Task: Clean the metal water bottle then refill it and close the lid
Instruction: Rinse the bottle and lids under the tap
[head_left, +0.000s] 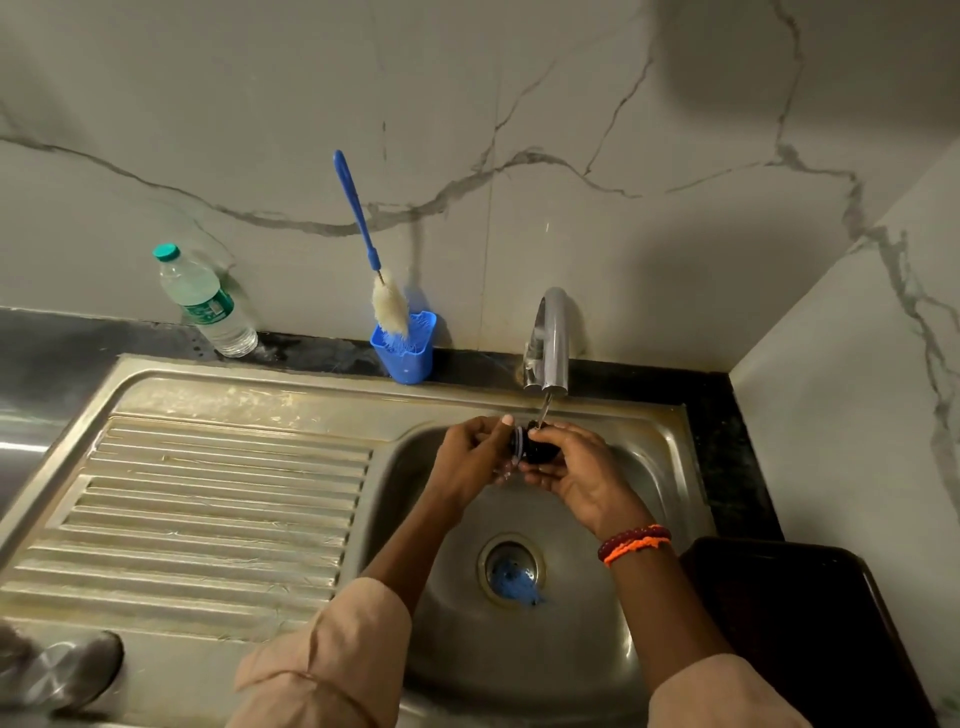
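Both hands hold a small black bottle lid (535, 446) over the sink basin (639, 613), under a thin stream of water from the steel tap (551, 343). My right hand (582, 475) grips the lid from the right and below. My left hand (475, 454) has its fingertips on the lid's left end. The metal water bottle (72, 670) lies at the bottom left corner on the sink's front edge, partly cut off by the frame. A blue-handled bottle brush (387, 301) stands in a blue holder (405, 345) behind the sink.
A clear plastic water bottle (208, 304) with a green cap stands on the dark counter at the back left. The ribbed steel drainboard (208, 509) fills the left. A blue object sits in the drain (511, 571). A dark tray (810, 618) lies at the right.
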